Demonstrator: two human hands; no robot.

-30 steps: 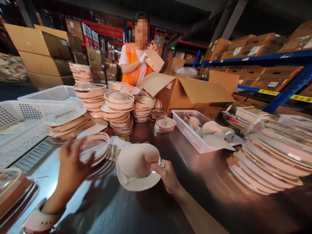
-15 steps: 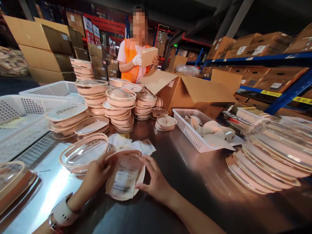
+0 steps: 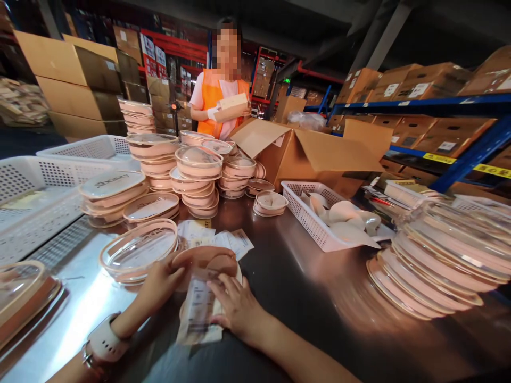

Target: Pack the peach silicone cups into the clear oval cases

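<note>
My left hand [image 3: 163, 282] is closed on the left edge of a peach oval cup-shaped piece [image 3: 205, 256], low over the steel table. A flat see-through packet with a printed white slip [image 3: 197, 311] lies over the lower part of the cup. My right hand [image 3: 237, 308] pinches the packet's right side, fingers curled on it and thumb below. Left of them stands an oval box with a clear lid [image 3: 138, 247]. Several printed slips [image 3: 217, 239] are spread just behind the cup.
Stacked clear-lidded boxes [image 3: 197, 175] stand at centre back, and more boxes [image 3: 439, 260] at the right. A white basket [image 3: 309, 221] holds pale cups. Beyond an open carton [image 3: 287, 159], a co-worker in an orange vest [image 3: 209, 88] holds a small box. White baskets [image 3: 59, 175] stand left.
My right hand has moved left from the cup's rim onto the packet. The packet has slid down toward me, baring more of the cup. The co-worker's box has been lowered and tilted.
</note>
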